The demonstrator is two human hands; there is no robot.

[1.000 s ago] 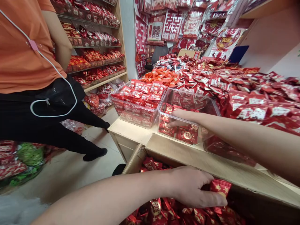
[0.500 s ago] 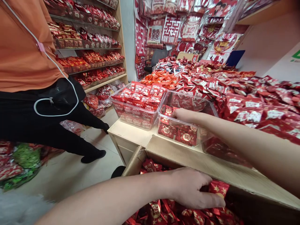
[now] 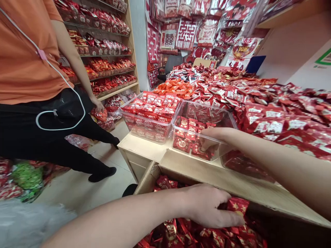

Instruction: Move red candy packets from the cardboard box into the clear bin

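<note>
My left hand (image 3: 207, 206) is over an open cardboard box (image 3: 191, 168), closed on a red candy packet (image 3: 238, 205) between thumb and fingers. Loose red candy packets (image 3: 178, 234) with gold print fill the box below it. Inside a clear plastic bin (image 3: 178, 119) on the counter, my right hand (image 3: 216, 136) reaches down, fingers pinched together at a red packet (image 3: 200, 151) near the front wall. Its fingertips are partly hidden behind the hand and the plastic. Rows of small red packets (image 3: 190, 129) lie to the left of these fingers.
A second clear bin (image 3: 147, 129), full of red packets, stands at the left. Heaped packets (image 3: 258, 93) cover the table behind. A person in an orange top (image 3: 28, 62) stands at the left, one hand (image 3: 97, 105) lowered, before stocked shelves (image 3: 103, 55). Plastic bags (image 3: 27, 179) lie on the floor.
My right hand has moved rightward inside the clear bin, uncovering packets on the left. My left hand still holds its packet. The other person's arm has come into view, lowered toward the shelves.
</note>
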